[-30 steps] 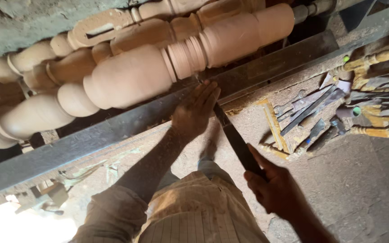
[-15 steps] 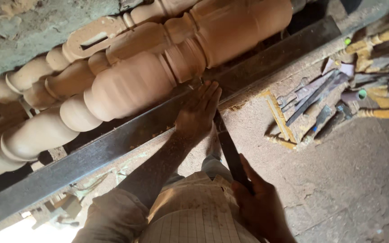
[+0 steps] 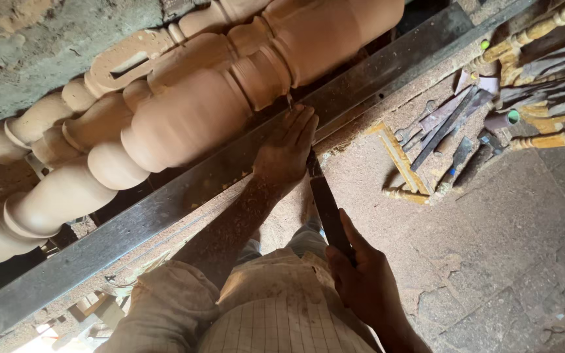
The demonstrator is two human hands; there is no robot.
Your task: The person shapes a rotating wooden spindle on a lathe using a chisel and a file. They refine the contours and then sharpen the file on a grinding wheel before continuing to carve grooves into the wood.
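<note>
A long turned wooden baluster (image 3: 191, 117) lies across the lathe, behind a dark metal tool rest bar (image 3: 165, 209). My left hand (image 3: 287, 149) lies flat on the bar, fingers pressing the front of a long dark chisel (image 3: 325, 202) whose tip touches a groove in the baluster. My right hand (image 3: 361, 281) grips the chisel's rear end near my waist. A second pale baluster (image 3: 106, 72) lies behind the first.
Sawdust covers the floor (image 3: 492, 248). Several chisels and metal tools (image 3: 446, 131) lie at the right, with thin turned yellow spindles (image 3: 544, 39) at the top right. A rough stone wall (image 3: 47, 39) stands at the top left.
The view has shifted closer and left. My right hand has drawn in toward my body with the chisel handle. My left hand stays on the bar at the groove.
</note>
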